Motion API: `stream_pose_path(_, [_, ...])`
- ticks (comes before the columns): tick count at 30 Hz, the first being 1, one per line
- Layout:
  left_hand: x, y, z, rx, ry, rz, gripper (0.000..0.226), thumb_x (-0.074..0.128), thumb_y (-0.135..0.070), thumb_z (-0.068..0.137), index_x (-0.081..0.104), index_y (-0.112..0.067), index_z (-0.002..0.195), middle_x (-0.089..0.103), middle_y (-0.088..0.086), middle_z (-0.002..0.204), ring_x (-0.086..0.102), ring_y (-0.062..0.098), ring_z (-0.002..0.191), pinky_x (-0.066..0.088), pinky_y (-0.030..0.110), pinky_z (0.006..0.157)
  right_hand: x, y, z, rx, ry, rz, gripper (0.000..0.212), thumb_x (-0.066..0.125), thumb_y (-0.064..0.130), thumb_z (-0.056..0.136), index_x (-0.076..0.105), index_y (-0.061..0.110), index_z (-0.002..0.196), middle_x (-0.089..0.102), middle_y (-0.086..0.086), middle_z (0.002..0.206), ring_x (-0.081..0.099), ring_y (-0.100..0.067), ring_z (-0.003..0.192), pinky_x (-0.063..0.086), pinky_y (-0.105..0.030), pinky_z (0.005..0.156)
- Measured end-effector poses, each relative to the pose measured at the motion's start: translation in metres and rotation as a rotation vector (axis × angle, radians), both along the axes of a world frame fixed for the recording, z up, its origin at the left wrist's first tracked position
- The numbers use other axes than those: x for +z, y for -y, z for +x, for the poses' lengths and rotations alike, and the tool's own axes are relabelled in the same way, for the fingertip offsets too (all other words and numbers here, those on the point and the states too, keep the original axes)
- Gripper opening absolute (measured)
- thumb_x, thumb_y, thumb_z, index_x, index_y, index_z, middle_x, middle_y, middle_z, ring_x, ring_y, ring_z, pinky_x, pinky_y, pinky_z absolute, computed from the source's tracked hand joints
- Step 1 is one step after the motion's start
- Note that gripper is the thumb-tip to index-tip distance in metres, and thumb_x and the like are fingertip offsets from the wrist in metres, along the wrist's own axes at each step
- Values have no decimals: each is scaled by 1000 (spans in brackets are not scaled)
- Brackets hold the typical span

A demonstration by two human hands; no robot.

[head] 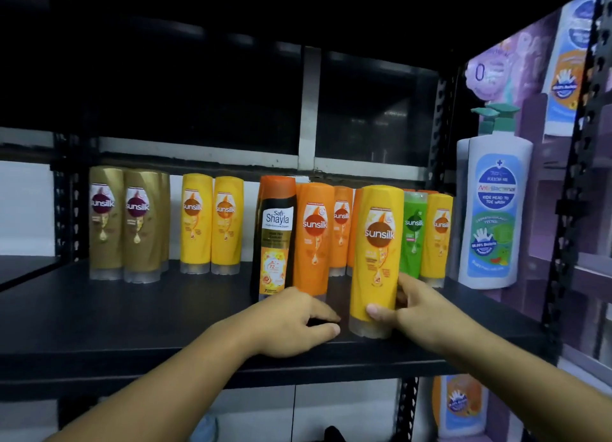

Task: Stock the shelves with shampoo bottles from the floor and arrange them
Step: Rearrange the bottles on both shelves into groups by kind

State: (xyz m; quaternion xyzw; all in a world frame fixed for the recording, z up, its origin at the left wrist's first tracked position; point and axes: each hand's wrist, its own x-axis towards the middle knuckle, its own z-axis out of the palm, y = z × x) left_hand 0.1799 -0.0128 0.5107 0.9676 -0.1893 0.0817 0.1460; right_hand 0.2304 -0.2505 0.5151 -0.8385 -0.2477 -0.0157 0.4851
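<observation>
Head view: the black metal shelf [132,312] looks largely stocked, with a row of gold, yellow, orange and green plastic shampoo bottles [314,236] standing along its far side; whatever remains on the floor is out of sight. The right hand [410,306] has its grip closed round the lower part of a yellow plastic Sunsilk bottle [374,253], upright near the front edge. The left hand [298,315] rests just left of it, fingers loosely curled, holding nothing.

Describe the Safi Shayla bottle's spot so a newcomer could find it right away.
On the black shelf, find the orange Sunsilk bottles in the middle. The Safi Shayla bottle stands at their left end, just beyond the left hand. Unlike its neighbours, it has a mostly black body under an orange top.
</observation>
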Motion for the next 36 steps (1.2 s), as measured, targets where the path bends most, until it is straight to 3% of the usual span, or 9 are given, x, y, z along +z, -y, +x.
stream_pose_path(5, [6, -58, -36, 111, -19, 31, 38, 54, -40, 104, 61, -35, 141, 57, -22, 145, 47, -5, 135, 36, 25, 118, 1, -41, -19, 111, -16, 9, 43, 78, 31, 86, 51, 45, 117, 65, 24, 113, 61, 1, 105, 49, -21, 85])
stream_pose_path(8, [10, -102, -55, 221, -37, 15, 37, 59, -40, 101, 64, -35, 138, 57, -24, 144, 48, -8, 134, 35, 24, 119, -1, -78, -26, 174, -11, -9, 60, 84, 49, 75, 54, 44, 127, 67, 21, 123, 62, -5, 117, 50, -41, 105])
stream_pose_path(10, [9, -128, -65, 289, -46, 4, 38, 60, -44, 100, 65, -36, 137, 56, -25, 144, 48, -8, 134, 35, 24, 119, -1, -108, -30, 218, -3, -25, 58, 83, 49, 76, 53, 45, 126, 65, 20, 127, 60, -7, 121, 46, -43, 109])
stream_pose_path(12, [9, -153, -71, 353, -56, 13, 43, 58, -53, 98, 63, -39, 139, 54, -27, 146, 46, -6, 136, 34, 26, 119, 1, -138, -34, 261, -11, -38, 49, 78, 36, 86, 48, 47, 123, 63, 20, 128, 58, -8, 122, 45, -39, 110])
stream_pose_path(16, [10, -195, -70, 476, -95, 57, 56, 52, -69, 94, 56, -42, 144, 51, -25, 150, 45, 3, 140, 36, 32, 118, 3, -197, -29, 272, 28, -84, 54, 77, 40, 86, 47, 41, 130, 61, 14, 133, 57, -13, 123, 45, -43, 110])
stream_pose_path(21, [9, -222, -58, 554, -88, -5, 58, 54, -72, 91, 58, -42, 141, 56, -19, 147, 50, 7, 136, 39, 30, 113, 6, -258, -6, 189, 34, -128, 63, 77, 45, 84, 46, 34, 137, 60, 7, 134, 57, -20, 122, 46, -46, 106])
stream_pose_path(25, [0, -233, -49, 570, -64, -67, 66, 53, -77, 87, 56, -43, 143, 52, -17, 151, 47, 9, 140, 37, 31, 114, 10, -290, 18, 194, 5, -101, 62, 76, 34, 88, 44, 27, 141, 57, 1, 138, 55, -23, 124, 44, -39, 102])
stream_pose_path(29, [-5, -236, -45, 577, -47, -94, 65, 55, -75, 87, 57, -42, 143, 48, -16, 155, 43, 11, 143, 35, 33, 116, 15, -312, 36, 144, -11, -97, 69, 75, 30, 89, 40, 22, 148, 54, -5, 143, 52, -29, 129, 42, -43, 104])
stream_pose_path(36, [-6, -239, -43, 584, -39, -135, 65, 59, -73, 87, 57, -40, 143, 49, -17, 155, 44, 10, 142, 35, 31, 115, 5, -330, 47, 87, 60, -76, 65, 77, 34, 87, 47, 18, 142, 57, -7, 140, 53, -31, 127, 44, -44, 103])
